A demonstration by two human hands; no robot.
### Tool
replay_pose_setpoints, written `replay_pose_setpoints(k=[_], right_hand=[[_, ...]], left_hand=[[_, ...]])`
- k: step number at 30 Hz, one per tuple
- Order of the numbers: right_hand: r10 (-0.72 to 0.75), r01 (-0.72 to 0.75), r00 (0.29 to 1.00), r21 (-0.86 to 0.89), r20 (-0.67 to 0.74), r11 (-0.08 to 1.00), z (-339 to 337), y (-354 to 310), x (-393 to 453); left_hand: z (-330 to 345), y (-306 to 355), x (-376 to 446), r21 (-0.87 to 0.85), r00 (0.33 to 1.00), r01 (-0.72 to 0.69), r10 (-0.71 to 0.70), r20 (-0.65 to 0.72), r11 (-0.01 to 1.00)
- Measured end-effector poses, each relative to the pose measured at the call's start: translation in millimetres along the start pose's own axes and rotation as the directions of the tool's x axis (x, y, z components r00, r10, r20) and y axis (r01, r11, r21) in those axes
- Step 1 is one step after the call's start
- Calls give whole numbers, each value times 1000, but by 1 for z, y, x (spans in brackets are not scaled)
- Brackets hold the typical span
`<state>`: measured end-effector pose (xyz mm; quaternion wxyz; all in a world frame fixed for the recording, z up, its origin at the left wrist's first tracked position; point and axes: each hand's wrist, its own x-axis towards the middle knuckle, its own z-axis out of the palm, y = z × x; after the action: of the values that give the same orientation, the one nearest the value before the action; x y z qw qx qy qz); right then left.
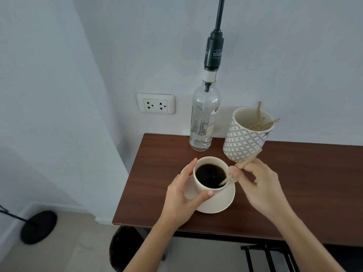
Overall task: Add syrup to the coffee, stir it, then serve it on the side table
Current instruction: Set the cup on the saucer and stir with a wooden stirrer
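A cream cup of black coffee [210,175] stands on a cream saucer [222,203] near the left end of a dark wooden table [167,173]. My left hand [182,199] grips the cup's left side, thumb and fingers on the wall. My right hand [259,183] pinches a wooden stir stick [249,160], whose lower end dips into the coffee at the cup's right rim. Behind the cup stands a clear syrup bottle [203,118] with a dark pump top, holding a little liquid at the bottom.
A patterned white holder [241,142] with several wooden sticks stands right of the bottle, close behind my right hand. A wall socket [155,103] sits on the wall at left. A black round stand base [38,226] lies on the floor at lower left.
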<state>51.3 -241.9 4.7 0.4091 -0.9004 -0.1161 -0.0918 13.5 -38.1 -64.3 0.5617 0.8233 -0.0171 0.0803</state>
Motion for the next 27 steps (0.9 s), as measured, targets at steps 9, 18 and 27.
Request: replay_pose_setpoints(k=[9,18,27], right_hand=[[-47,31,988,-108,-150,994,14,-9,24],[-6,8,1000,122,-17,993,26,-18,13],[64,-64,998,13,-19,998,9,-7,0]], left_hand=[[-1,1,1,-12,1000,-14,14,4,1000],[0,0,2,-34,999,-34,34,6,999],[-1,2,2,-49,999,-50,50,-6,998]])
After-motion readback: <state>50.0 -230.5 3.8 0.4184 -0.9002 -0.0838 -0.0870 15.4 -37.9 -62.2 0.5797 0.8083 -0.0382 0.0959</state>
